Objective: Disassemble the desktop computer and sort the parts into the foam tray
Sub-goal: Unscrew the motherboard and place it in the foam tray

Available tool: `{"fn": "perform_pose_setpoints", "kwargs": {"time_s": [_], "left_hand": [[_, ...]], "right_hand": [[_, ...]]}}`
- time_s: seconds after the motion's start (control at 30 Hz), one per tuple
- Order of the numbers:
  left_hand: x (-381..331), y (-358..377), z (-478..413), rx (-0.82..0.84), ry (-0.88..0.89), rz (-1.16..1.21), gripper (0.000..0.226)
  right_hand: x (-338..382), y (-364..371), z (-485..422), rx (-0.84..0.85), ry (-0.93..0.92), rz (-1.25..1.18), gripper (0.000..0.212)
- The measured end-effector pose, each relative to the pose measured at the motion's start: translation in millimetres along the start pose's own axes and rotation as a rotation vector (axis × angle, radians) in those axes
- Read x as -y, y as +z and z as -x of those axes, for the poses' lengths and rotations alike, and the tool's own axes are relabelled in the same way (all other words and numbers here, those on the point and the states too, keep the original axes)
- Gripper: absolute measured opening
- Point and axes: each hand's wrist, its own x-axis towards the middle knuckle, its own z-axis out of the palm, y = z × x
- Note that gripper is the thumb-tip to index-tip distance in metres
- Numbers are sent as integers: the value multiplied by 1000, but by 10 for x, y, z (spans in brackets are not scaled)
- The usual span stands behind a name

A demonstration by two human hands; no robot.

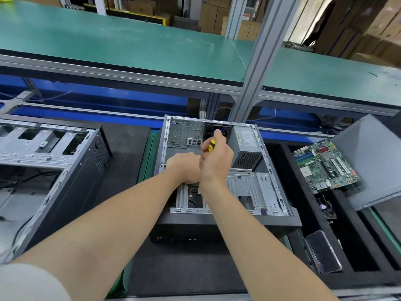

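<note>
Desktop teardown, head view, read left to right. Far left of the fingers, a second bare chassis [65,159] lies on the surface. The desktop computer [161,148] lies open side up directly under both hands. Its motherboard bay is stripped to bare metal, with the drive cage [245,187] on the near side of the fingers.

The left hand [184,166] reaches into the case. Its fingers are hidden behind the right hand [217,161], so their state cannot be told. The right-hand fingers curl tightly round the yellow-and-black handle of the screwdriver [211,145], and the tip is out of sight.

Likely hazards:
- A tip that cams out of the screw could jab the left hand close beside it.
- A freed screw could fall into the chassis.

Just right of the fingers stands the power supply [247,148], still mounted. Farther right, the foam tray [282,174] holds a motherboard [324,165], with a side panel [373,161] leaning over the tray.
</note>
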Motion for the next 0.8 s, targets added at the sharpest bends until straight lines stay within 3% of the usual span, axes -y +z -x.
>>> {"fn": "perform_pose_setpoints", "kwargs": {"time_s": [0.2,0.33,0.37,0.43,0.63,0.7,0.8], "left_hand": [[68,97,-41,-6,-35,-1,16],[118,156,-42,-86,-84,291,36],[111,144,-37,-84,-52,282,30],[98,117,-40,-12,-9,137,16],[53,58,-26,-63,69,-31,27],[62,59,-34,-46,60,-59,28],[39,40,-31,-8,60,-106,26]], "right_hand": [[59,-172,-270,664,119,38,48],[103,-211,-398,998,246,-1,43],[113,-219,-422,1039,274,-19,43],[121,-247,-461,1072,315,-67,43],[128,-320,-464,1011,272,-92,36],[133,-317,-420,941,199,-53,30],[148,-259,-301,694,106,-4,23]]}}
